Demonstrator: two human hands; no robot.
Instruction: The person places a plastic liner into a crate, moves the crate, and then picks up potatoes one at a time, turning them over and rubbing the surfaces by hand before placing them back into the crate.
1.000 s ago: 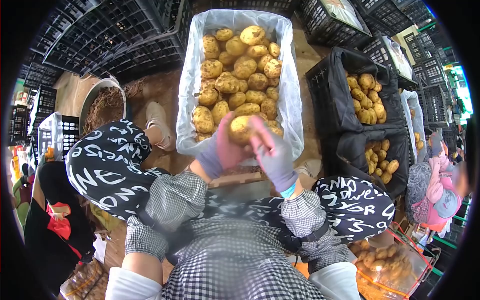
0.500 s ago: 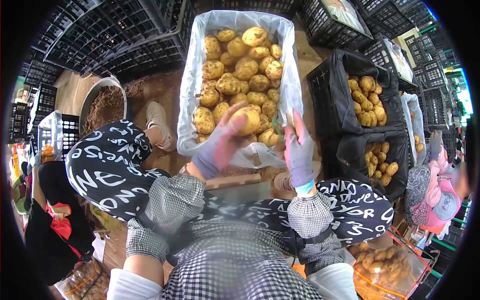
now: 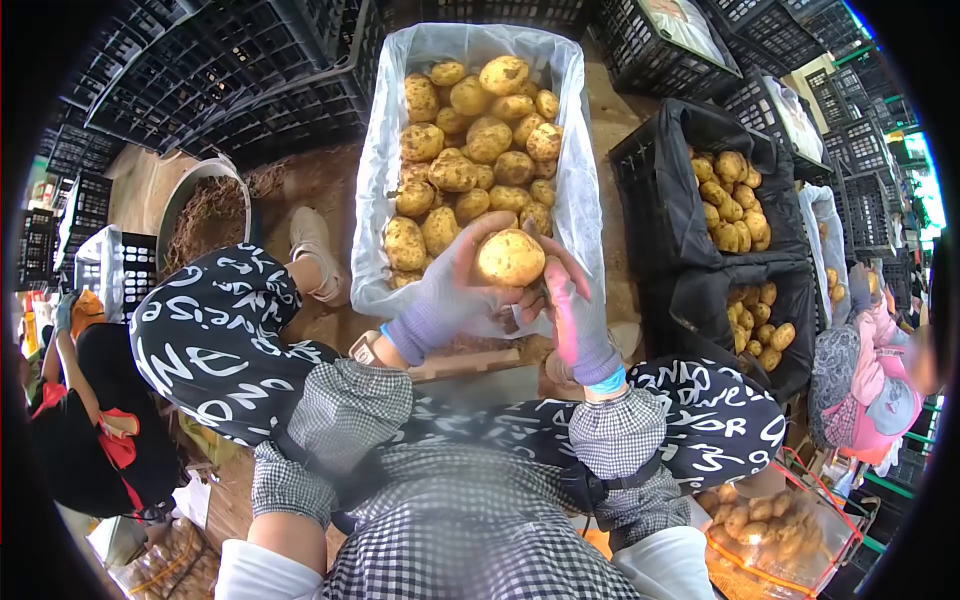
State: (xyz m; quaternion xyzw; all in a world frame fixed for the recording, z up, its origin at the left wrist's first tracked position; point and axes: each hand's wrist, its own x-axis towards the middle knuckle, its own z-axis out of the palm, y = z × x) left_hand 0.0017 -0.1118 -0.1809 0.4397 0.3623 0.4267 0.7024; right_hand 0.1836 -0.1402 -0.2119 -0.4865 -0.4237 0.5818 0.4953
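A round, pale yellow potato with brown specks is held up over the near end of a lined crate. My left hand, in a grey-purple glove, is closed around its left side and underside. From the right, my right hand, also gloved, has its fingers closed against the potato's other side. Whether a small tool is also in the right hand is hidden. Beneath both hands, the crate's clear plastic liner surrounds many soil-marked potatoes.
Black crates with potatoes stand at right, and stacked black crates at upper left. A bucket of dry roots sits left of my shoe. Bagged potatoes lie lower right. Other people work on both sides.
My right hand has moved left from the crate's edge to the potato. The potato in my left hand has shifted slightly right and down and is now between both hands.
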